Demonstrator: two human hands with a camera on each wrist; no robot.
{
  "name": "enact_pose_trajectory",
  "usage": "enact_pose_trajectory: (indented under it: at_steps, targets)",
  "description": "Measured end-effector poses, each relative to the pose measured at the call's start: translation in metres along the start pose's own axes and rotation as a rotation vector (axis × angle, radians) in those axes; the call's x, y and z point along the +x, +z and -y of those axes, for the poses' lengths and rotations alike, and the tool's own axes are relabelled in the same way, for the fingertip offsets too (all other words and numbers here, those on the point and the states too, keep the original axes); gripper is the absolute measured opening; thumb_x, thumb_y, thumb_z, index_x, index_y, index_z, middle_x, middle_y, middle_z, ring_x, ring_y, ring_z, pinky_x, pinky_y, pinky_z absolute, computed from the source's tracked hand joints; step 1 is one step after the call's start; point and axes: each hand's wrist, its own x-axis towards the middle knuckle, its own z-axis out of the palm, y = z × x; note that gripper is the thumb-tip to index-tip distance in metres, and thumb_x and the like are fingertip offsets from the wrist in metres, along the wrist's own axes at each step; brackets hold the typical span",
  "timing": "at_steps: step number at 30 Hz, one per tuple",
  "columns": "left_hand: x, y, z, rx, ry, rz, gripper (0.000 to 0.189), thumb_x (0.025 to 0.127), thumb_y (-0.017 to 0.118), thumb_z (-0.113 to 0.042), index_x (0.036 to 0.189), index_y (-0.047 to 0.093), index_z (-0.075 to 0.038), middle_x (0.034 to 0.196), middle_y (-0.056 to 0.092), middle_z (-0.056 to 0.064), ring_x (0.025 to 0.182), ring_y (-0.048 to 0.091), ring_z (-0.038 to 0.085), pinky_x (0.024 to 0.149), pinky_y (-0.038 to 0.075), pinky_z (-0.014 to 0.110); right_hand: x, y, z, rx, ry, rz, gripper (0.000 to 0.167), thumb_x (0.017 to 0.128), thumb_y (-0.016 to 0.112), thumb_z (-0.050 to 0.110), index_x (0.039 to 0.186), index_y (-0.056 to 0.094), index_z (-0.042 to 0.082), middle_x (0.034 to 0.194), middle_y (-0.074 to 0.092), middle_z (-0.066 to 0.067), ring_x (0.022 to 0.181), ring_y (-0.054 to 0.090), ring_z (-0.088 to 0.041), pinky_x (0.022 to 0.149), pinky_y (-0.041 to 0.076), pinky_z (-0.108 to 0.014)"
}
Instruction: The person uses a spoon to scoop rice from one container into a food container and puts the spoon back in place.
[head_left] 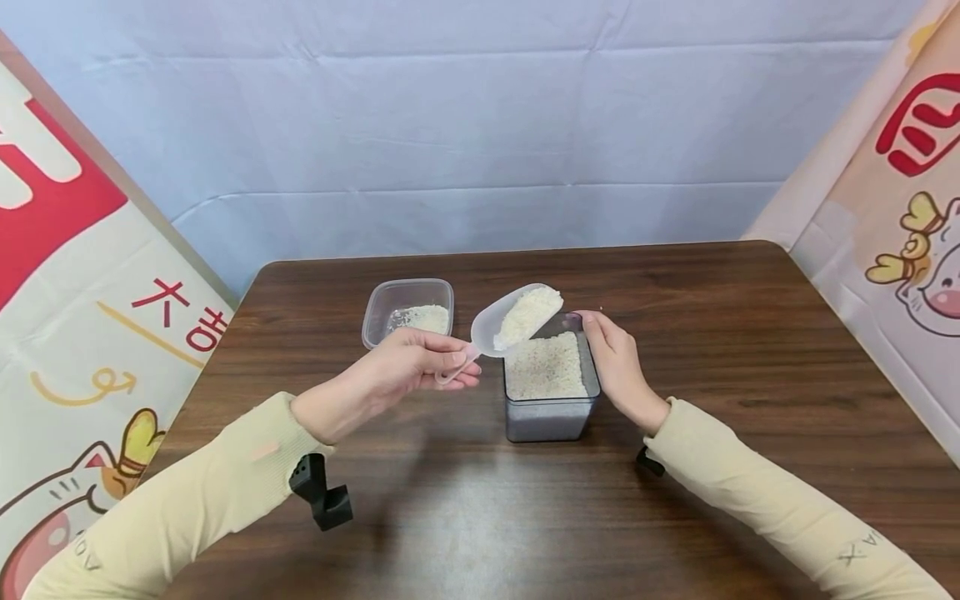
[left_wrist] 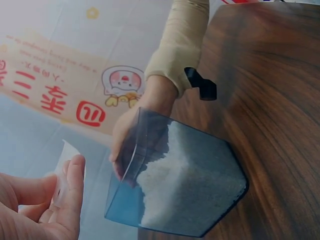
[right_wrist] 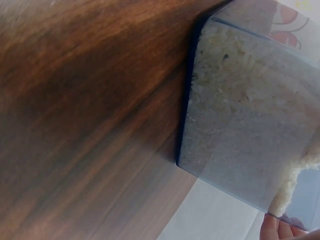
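Observation:
In the head view my left hand [head_left: 420, 362] pinches the handle of a translucent scoop [head_left: 487, 327]. White rice [head_left: 531, 315] is heaped in the scoop, which is over the back left of a clear, dark-tinted square container [head_left: 551, 423]. More rice [head_left: 546, 368] fills much of that container, as its see-through side also shows in the left wrist view. My right hand [head_left: 618, 367] grips the container's right rim, with the thumb outside and the other fingers partly hidden. In the right wrist view its fingertips [right_wrist: 270, 229] show at the rim.
A shallow clear plastic tub [head_left: 408, 287] with a little rice in it stands behind my left hand. The dark wooden table [head_left: 712, 333] reaches back to a pale cloth backdrop [head_left: 480, 125]. Printed banners [head_left: 82, 333] hang on both sides.

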Motion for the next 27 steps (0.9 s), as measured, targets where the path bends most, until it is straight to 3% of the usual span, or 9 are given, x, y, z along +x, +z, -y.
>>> enact_pose_trajectory:
  at_steps: [6,12,19,27]
  targets:
    - [-0.003,-0.001,-0.002,-0.008,0.019,0.008,0.034,0.089,0.050,0.005,0.120,0.047,0.018,0.088,0.067,0.013,0.080,0.067,0.018,0.086,0.051,0.035,0.000,-0.001,0.004,0.023,0.016,0.002,0.037,0.101,0.033,0.020,0.114,0.057,-0.005,0.111,0.060,-0.021,0.108,0.054,-0.030,0.095,0.042,-0.040]
    - [-0.007,-0.005,-0.005,-0.015,0.026,-0.009,0.035,0.088,0.051,0.005,0.121,0.047,0.017,0.094,0.066,0.016,0.080,0.066,0.016,0.084,0.053,0.034,0.000,-0.001,0.005,0.013,0.016,0.001,0.039,0.101,0.033,0.023,0.113,0.058,-0.003,0.110,0.061,-0.019,0.107,0.055,-0.027,0.095,0.042,-0.037]
    - [-0.010,-0.012,-0.008,-0.018,0.034,-0.031,0.036,0.089,0.050,0.005,0.123,0.044,0.017,0.086,0.066,0.010,0.079,0.066,0.016,0.082,0.054,0.032,0.000,-0.001,0.000,0.006,-0.001,-0.002,0.044,0.100,0.031,0.032,0.114,0.059,0.000,0.111,0.061,-0.016,0.108,0.054,-0.025,0.096,0.042,-0.038]
    - [-0.018,-0.020,-0.010,-0.023,0.052,-0.068,0.036,0.089,0.051,0.004,0.122,0.045,0.018,0.088,0.065,0.015,0.078,0.066,0.018,0.084,0.053,0.034,0.000,0.000,0.001,0.026,-0.030,0.003,0.041,0.101,0.032,0.026,0.114,0.058,-0.001,0.108,0.063,-0.017,0.106,0.056,-0.025,0.095,0.042,-0.035]
